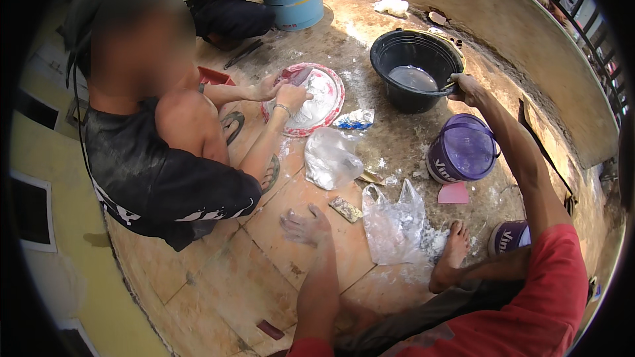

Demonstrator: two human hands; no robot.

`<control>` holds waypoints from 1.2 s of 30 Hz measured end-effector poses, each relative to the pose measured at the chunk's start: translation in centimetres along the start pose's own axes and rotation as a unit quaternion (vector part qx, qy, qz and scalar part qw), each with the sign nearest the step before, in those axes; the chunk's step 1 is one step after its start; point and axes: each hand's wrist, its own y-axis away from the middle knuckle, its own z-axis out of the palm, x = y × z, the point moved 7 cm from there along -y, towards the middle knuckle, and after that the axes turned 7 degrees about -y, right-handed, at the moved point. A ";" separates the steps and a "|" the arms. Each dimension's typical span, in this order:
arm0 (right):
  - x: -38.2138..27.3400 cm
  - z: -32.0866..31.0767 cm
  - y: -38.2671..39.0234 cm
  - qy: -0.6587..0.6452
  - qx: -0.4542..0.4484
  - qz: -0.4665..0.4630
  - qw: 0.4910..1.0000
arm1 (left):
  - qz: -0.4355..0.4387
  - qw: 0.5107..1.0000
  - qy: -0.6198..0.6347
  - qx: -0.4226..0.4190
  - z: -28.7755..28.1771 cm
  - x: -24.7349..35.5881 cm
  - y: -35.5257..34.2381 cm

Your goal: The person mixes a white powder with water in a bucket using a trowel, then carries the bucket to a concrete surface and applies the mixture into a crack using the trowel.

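My right hand (468, 90) reaches out and grips the near right rim of a black plastic basin (390, 76), which holds some greyish liquid. Its fingers are closed over the edge. My left hand (306, 226), dusted white, hangs low over the tiles with its fingers spread and nothing in it. Close to it lie a small rough block (345, 209) and a clear plastic bag (395, 225). Beyond these sits a plastic bag of white powder (332, 158). A co-worker crouching at left works with both hands over a round red-rimmed tray (341, 102) bearing white paste.
A lidded purple bucket (463, 149) stands below my right forearm, a pink flat piece (453, 192) beside it. Another purple bucket (508, 237) is near my foot. A blue bucket (289, 1) stands at the back by a second person. A low wall (529, 46) bounds the right side.
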 end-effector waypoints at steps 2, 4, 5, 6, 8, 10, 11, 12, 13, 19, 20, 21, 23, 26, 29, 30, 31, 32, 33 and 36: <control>-1.7 1.4 0.3 -0.047 0.001 -0.054 0.997 | 0.001 1.000 0.001 -0.002 0.1 0.0 0.1; -3.5 3.2 0.7 -0.087 -0.004 -0.096 0.992 | 0.001 1.000 0.004 0.000 -0.1 0.0 0.0; -4.5 4.2 1.0 -0.097 -0.004 -0.115 0.989 | 0.001 1.000 0.003 0.004 0.0 -0.1 -0.1; -5.3 5.1 1.4 -0.107 -0.004 -0.135 0.985 | 0.002 1.000 0.003 0.007 0.1 -0.2 -0.1; -6.8 6.7 2.2 -0.078 -0.028 -0.186 0.979 | 0.002 1.000 0.004 0.009 0.2 0.0 -0.1; -7.8 9.1 4.0 -0.062 -0.047 -0.211 0.974 | -0.001 1.000 -0.001 0.009 0.1 -0.5 -0.2; -8.4 9.6 4.4 -0.062 -0.050 -0.217 0.973 | 0.004 1.000 0.005 0.011 0.0 -0.3 -0.1; -8.9 10.2 4.9 -0.062 -0.053 -0.223 0.971 | 0.009 1.000 0.011 0.013 -0.2 0.0 -0.1; -9.4 10.9 5.5 -0.062 -0.056 -0.227 0.970 | 0.013 1.000 0.015 0.015 -0.3 0.1 0.0; -11.8 15.9 9.9 -0.008 -0.098 -0.284 0.954 | 0.005 1.000 0.019 0.007 -0.2 0.0 -0.2; -12.0 16.8 10.5 0.005 -0.107 -0.291 0.951 | 0.004 1.000 0.020 0.006 -0.2 0.0 -0.2; -12.3 17.8 11.0 0.016 -0.113 -0.301 0.947 | 0.003 1.000 0.021 0.005 -0.2 0.0 -0.2; -12.9 19.2 11.3 0.038 -0.121 -0.323 0.938 | 0.003 1.000 0.022 0.001 -0.3 0.3 -0.1; -13.7 22.2 12.2 0.076 -0.131 -0.341 0.928 | -0.001 1.000 0.020 -0.004 -0.6 0.3 -0.2; -14.5 25.2 14.0 0.100 -0.145 -0.353 0.919 | -0.007 1.000 0.026 -0.010 -0.5 0.0 -0.3; -14.8 26.1 14.6 0.102 -0.150 -0.357 0.916 | -0.012 0.999 0.027 -0.016 -0.4 -0.2 -0.3; -15.2 26.7 15.0 0.105 -0.153 -0.363 0.913 | -0.015 0.999 0.031 -0.024 -0.4 0.0 -0.3; -15.6 27.3 15.0 0.104 -0.163 -0.368 0.910 | -0.015 0.999 0.033 -0.023 -0.6 0.0 -0.3; -15.8 28.2 15.1 0.107 -0.173 -0.368 0.907 | -0.016 0.999 0.034 -0.021 -0.7 0.1 -0.3; -16.4 30.1 14.9 0.118 -0.187 -0.374 0.901 | -0.019 0.999 0.034 -0.024 -0.6 0.2 -0.3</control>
